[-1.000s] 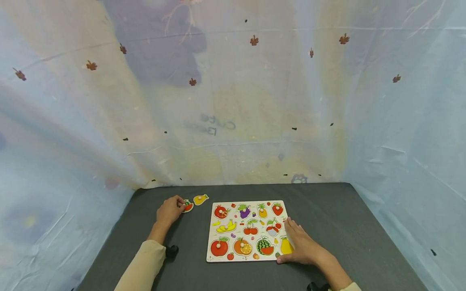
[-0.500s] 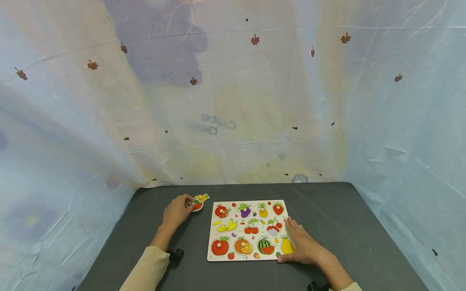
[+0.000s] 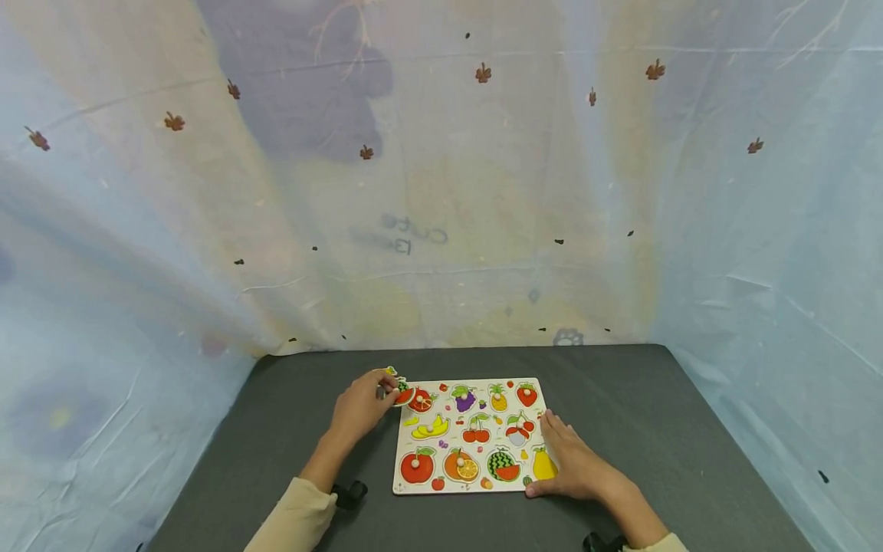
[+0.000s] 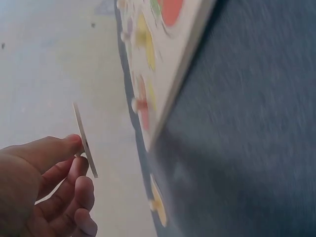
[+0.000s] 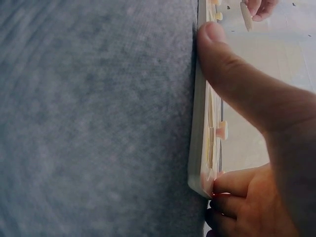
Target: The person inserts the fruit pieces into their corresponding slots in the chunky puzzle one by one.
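My left hand (image 3: 360,404) pinches a watermelon puzzle piece (image 3: 405,395) by its small knob, between thumb and fingertips. The piece hangs over the far left corner of the white fruit puzzle board (image 3: 403,438); in the left wrist view this watermelon piece (image 4: 85,140) appears edge-on, raised off the table. My right hand (image 3: 576,468) rests at the board's near right corner, its thumb on the near edge and its extended fingers along the right side. It partly covers a yellow pear (image 3: 543,463) on the board.
Behind the left hand a loose yellow pear piece (image 3: 391,371) lies on the dark grey table (image 3: 621,391), mostly hidden in the head view. Several knobbed fruit pieces, such as the bananas (image 3: 431,428), sit on the board. A patterned sheet (image 3: 483,192) hangs behind the table.
My left hand has carried the watermelon piece rightward from the table, past the loose pear piece, to the board's far left corner. The right hand and the board have stayed put.
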Tool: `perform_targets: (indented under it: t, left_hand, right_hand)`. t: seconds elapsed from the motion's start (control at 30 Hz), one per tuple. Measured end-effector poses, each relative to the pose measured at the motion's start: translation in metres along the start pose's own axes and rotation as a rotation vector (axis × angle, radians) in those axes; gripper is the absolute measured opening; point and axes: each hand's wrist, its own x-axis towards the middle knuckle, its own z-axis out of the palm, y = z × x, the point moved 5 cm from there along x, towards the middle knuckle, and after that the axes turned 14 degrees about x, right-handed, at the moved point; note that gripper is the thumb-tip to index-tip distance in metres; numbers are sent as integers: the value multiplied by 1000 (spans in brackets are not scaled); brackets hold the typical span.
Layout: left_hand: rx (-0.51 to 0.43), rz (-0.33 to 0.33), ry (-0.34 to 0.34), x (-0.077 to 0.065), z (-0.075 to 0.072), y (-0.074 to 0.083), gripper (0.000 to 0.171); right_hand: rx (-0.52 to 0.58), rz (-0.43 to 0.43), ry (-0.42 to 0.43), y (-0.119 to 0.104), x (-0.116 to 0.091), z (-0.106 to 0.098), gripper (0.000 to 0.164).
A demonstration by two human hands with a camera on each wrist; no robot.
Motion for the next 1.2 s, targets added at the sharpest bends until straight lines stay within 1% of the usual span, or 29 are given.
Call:
perform_targets:
  t: [0.2, 0.3, 0.5, 0.63, 0.73, 0.87, 0.97, 1.13, 1.2]
  left_hand:
    - [-16, 69, -7, -7, 1, 23, 11]
    - [-12, 111, -18, -11, 5, 35, 11]
    - [10, 189, -46, -17, 18, 56, 12]
    - [-3, 226, -70, -21, 21, 71, 11]
    - [-19, 263, -76, -25, 22, 82, 11]
    - [-22, 289, -72, -27, 25, 92, 12]
    - [-7, 289, -78, -27, 28, 97, 12]
    - [-6, 293, -112, -29, 33, 105, 12]
    - [-15, 304, -121, -30, 34, 108, 12]
  right_hand:
    - [-3, 3, 4, 0, 0, 0, 140]
    - [0, 9, 4, -1, 0, 0, 141]
    - [4, 9, 1, 0, -1, -1, 140]
    - [3, -1, 0, -1, 0, -1, 140]
    - [3, -7, 1, -1, 0, -1, 139]
    - [8, -10, 0, -1, 0, -1, 139]
    - [8, -11, 0, 0, 0, -1, 140]
    - [3, -13, 1, 1, 1, 0, 140]
    - [7, -12, 3, 1, 1, 0, 140]
